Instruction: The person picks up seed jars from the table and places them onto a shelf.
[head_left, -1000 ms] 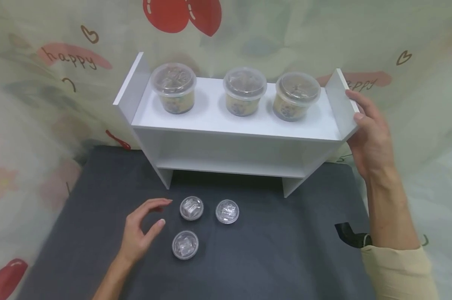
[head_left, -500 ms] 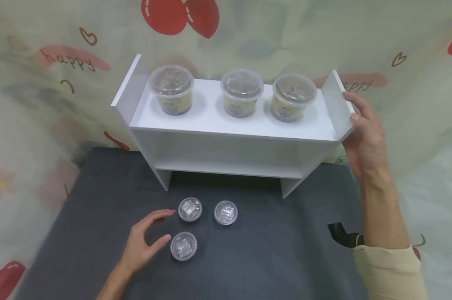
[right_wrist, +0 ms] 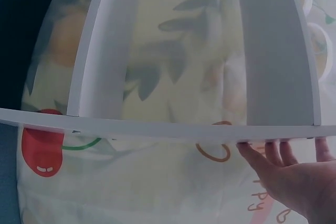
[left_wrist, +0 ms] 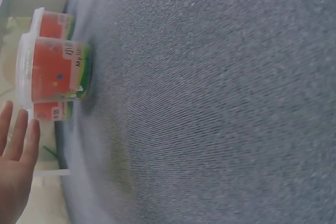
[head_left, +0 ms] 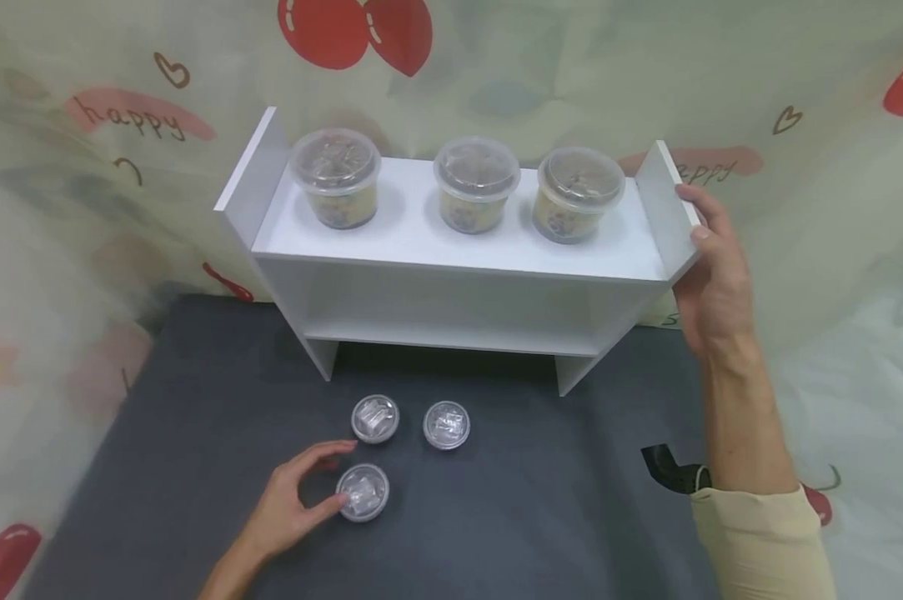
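Note:
My left hand (head_left: pixel 288 510) is beside the nearest small lidded cup (head_left: pixel 365 495), its thumb at the lid's rim and its fingers spread toward the far side. In the left wrist view the cup (left_wrist: pixel 55 69) has an orange-red label and a translucent lid. Two similar cups, one behind (head_left: pixel 375 419) and one to the right (head_left: pixel 447 425), stand on the table. My right hand (head_left: pixel 717 283) touches the right side panel of a white two-tier shelf (head_left: pixel 451 260). In the right wrist view its fingertips (right_wrist: pixel 273 153) rest against the panel's outer face.
On the top board stand three lidded tubs, at left (head_left: pixel 338 179), middle (head_left: pixel 475 183) and right (head_left: pixel 574 193). A dark grey table covering (head_left: pixel 526 517) lies below. Patterned cloth (head_left: pixel 541 50) hangs behind the shelf and along the sides.
My left hand has moved right and nearer, from left of the cups to the nearest one. My right hand stays at the shelf panel. The whole head view shifts slightly left.

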`<state>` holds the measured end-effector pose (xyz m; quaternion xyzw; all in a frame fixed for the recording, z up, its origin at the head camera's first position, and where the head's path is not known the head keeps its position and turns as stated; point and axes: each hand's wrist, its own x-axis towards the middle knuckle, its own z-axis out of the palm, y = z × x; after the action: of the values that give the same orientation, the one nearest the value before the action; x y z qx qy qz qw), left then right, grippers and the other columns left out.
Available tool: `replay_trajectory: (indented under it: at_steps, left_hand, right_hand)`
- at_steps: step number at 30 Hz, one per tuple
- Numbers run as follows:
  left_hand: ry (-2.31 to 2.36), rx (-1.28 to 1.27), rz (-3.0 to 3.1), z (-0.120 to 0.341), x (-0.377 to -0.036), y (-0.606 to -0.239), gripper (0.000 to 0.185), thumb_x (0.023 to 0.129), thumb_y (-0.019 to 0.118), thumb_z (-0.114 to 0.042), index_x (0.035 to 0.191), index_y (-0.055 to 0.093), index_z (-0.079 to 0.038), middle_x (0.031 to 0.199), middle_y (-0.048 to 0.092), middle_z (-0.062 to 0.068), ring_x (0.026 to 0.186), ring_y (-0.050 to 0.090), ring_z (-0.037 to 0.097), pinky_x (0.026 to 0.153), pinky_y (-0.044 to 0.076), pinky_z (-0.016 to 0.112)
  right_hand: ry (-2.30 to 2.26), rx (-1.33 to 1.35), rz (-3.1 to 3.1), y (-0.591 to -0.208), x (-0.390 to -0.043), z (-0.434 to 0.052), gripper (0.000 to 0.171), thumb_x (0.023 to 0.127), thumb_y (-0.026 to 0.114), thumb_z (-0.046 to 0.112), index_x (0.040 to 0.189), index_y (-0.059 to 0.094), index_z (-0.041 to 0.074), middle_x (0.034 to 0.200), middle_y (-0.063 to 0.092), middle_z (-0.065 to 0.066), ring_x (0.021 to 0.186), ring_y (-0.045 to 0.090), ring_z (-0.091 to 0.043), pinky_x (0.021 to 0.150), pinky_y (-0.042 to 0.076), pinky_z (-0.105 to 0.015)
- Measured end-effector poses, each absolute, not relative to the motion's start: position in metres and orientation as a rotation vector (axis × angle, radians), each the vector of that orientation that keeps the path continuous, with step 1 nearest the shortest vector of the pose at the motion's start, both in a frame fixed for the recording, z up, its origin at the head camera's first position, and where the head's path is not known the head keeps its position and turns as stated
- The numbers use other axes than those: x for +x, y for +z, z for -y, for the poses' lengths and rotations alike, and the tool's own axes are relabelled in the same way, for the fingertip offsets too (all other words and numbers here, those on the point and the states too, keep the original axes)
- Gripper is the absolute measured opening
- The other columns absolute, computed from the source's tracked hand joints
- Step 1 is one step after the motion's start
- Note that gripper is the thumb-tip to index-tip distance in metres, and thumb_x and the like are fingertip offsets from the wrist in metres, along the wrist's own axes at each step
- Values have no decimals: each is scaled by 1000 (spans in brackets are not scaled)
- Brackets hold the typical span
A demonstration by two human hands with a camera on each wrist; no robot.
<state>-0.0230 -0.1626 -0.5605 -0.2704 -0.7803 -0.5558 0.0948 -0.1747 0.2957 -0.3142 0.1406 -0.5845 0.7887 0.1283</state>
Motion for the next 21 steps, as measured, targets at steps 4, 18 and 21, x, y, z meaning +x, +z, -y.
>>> replay_trajectory:
  at_steps: [4,18,21]
  left_hand:
    - [-1695,-765,2366,162,-20,-566,63,72,86,-1,130,60,-3,126,64,17,120,59,20,95,50,33]
    - [-1843,-706,2492,160,-13,-580,79,67,91,-5,137,54,-2,131,61,20,115,63,33,98,47,28]
    - [-1850,-728,2492,160,-12,-584,80,66,91,-4,137,53,-1,130,62,18,115,62,34,99,45,23]
  right_hand:
    - [2310,408,1675,-314,-174,-295,44,92,49,21,135,56,12,140,42,-15,119,43,-29,87,41,-38]
    - [2326,378,1651,-316,-174,-290,46,92,49,24,136,53,14,137,43,-15,118,44,-28,85,42,-37]
    - [2333,384,1643,-317,-174,-290,46,92,48,24,136,53,14,138,43,-15,118,44,-28,85,42,-37]
